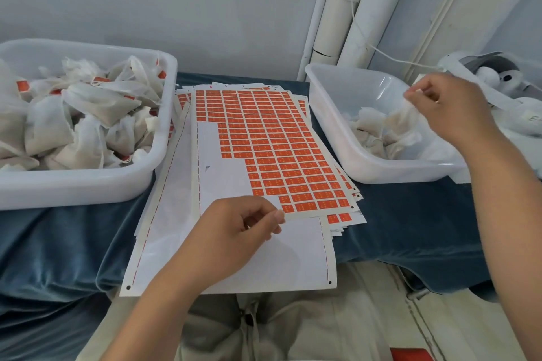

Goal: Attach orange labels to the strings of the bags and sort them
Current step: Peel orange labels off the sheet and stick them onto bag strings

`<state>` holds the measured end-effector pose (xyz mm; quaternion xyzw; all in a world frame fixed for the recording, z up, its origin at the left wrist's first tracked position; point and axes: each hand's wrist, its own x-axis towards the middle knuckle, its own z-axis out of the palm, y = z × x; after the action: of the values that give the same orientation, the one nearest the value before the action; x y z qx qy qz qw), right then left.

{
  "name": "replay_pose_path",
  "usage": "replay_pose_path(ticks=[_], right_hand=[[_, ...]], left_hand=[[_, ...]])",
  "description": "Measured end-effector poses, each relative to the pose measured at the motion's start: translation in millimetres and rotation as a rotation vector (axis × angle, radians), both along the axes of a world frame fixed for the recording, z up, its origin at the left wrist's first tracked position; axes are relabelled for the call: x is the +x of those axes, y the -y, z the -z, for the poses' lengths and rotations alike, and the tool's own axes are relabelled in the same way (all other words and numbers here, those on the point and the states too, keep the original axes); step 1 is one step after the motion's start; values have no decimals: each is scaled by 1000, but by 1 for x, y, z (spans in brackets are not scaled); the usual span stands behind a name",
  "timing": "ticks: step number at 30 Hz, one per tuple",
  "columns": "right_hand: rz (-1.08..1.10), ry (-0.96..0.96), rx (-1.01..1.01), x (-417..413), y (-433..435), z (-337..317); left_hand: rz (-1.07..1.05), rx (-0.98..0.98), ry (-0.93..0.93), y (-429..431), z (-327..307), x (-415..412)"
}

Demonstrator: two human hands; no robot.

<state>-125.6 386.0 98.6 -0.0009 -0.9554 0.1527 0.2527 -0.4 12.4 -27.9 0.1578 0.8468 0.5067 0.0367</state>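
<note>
A sheet of orange labels (272,137) lies on a stack of backing paper in the middle. My left hand (237,228) hovers at the sheet's near edge, fingers curled with thumb and forefinger pinched at the paper margin by the lowest label row. My right hand (445,108) is over the right white tub (337,131), pinching the top of a white gauze bag (401,120) lifted from the few bags there. The left white tub (88,181) holds several filled white bags (88,114), some showing orange labels.
A blue cloth (58,243) covers the work surface. White pipes (346,8) run up the wall behind. A white device (498,76) sits at the far right. Beige fabric on my lap (278,325) fills the near bottom.
</note>
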Motion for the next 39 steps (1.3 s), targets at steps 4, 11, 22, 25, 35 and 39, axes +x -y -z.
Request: replay_pose_path(ticks=[4,11,22,25,35,39], right_hand=[[-166,-84,-253,32,41,-15],[-441,32,-527,82,123,12],[-504,177,-795,131,197,75],[-564,293,-751,137,203,76],[-627,523,-521,127,183,67],[-659,622,-585,126,188,71]], left_hand=[[12,64,-50,-5,-1,4],[1,315,65,-18,-7,11],[131,638,160,-30,-4,19],[163,608,133,-31,-8,19],[481,903,537,-10,3,12],[627,934,626,-4,6,11]])
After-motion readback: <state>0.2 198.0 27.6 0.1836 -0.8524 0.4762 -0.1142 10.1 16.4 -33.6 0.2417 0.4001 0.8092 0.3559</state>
